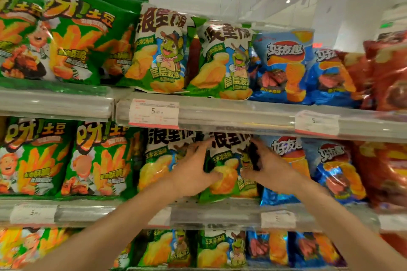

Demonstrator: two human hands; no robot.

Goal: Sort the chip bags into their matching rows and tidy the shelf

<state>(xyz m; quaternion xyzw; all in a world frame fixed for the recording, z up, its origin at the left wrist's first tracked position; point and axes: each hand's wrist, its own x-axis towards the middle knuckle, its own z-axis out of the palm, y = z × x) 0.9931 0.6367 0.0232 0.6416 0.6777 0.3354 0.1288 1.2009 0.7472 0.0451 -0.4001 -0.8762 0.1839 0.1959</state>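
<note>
On the middle shelf a green-and-white corn chip bag (228, 174) with a frog mascot stands upright. My left hand (193, 171) grips its left edge, thumb across the front. My right hand (264, 167) grips its right edge, fingers curled behind it. A matching corn bag (156, 160) stands just to its left. Green potato-stick bags (97, 158) fill the left of this shelf. Blue steak-flavour bags (334, 167) stand on the right, one partly hidden behind my right hand.
The top shelf (237, 114) carries the same order: green bags (77, 39), corn bags (160, 50), blue bags (284, 66), red bags (387, 77) at the far right. Price tags (153, 113) hang on the clear shelf rails. A lower shelf holds more bags (220, 248).
</note>
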